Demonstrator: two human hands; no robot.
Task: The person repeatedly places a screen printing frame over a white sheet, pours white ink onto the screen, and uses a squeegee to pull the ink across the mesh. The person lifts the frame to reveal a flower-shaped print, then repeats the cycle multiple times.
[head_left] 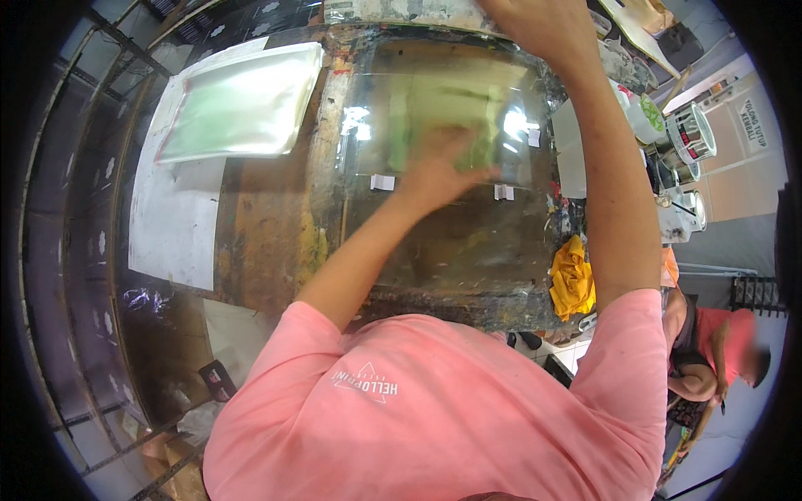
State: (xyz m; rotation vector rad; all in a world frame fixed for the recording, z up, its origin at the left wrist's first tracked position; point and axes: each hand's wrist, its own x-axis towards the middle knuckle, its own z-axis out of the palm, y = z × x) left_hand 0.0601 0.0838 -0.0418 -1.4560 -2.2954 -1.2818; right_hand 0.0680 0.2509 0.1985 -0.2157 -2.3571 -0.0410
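Observation:
My left hand [447, 163] is over the dark work board [468, 242], smeared by motion, with its fingers apart and nothing visible in it. Under and beyond it lies a shiny clear plastic sheet [363, 154], with a blurred yellow-green patch [443, 92] showing there. Small white tabs [383, 182] sit along the sheet's near edge. My right hand [535, 21] reaches to the far side, at the top of the view, by a pale, paint-stained bar [401, 12]. Its fingers are cut off, so what it touches is hidden.
A stack of clear plastic sheets [242, 104] lies on white paper [175, 225] at left. A crumpled yellow cloth [572, 280] rests at the board's right edge. Tubs [692, 134] stand beyond my right arm. Metal bars [54, 275] line the left; another person [727, 351] sits at right.

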